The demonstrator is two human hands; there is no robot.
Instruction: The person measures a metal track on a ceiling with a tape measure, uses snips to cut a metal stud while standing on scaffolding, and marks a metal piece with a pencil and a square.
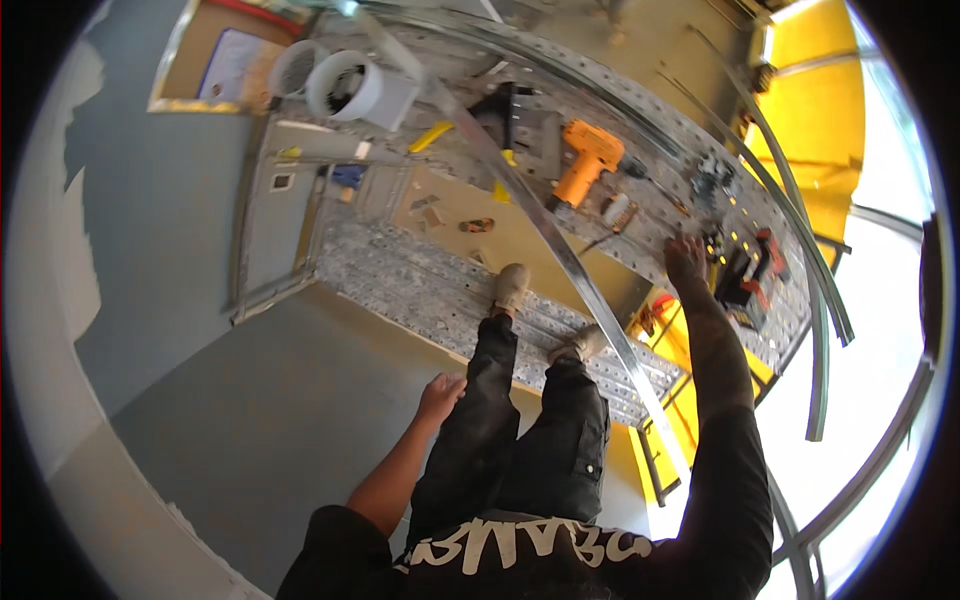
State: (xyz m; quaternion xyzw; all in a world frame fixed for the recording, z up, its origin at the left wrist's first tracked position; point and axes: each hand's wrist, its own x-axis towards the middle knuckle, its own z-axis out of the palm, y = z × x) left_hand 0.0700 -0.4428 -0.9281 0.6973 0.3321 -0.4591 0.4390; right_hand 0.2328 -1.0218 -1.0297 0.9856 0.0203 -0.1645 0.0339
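My left hand (440, 398) is closed beside my left leg; I cannot make out anything inside it. My right hand (685, 258) reaches onto the perforated metal plank, fingers apart, beside small dark metal pieces (712, 243) and a red-and-black tool (768, 255). An orange-and-black drill (585, 160) lies to its upper left. Between them sit a small hand tool (618, 212) and a thin bit or driver (670, 198). A long shiny metal profile (585, 285) crosses diagonally in front of me.
My booted feet (512, 288) rest on a lower plank (390, 300). White round fittings (340, 85) and yellow-handled tools (430, 138) lie at the upper left. Metal channels (815, 300) overhang the right side by a yellow panel (820, 90). A grey wall (170, 240) is left.
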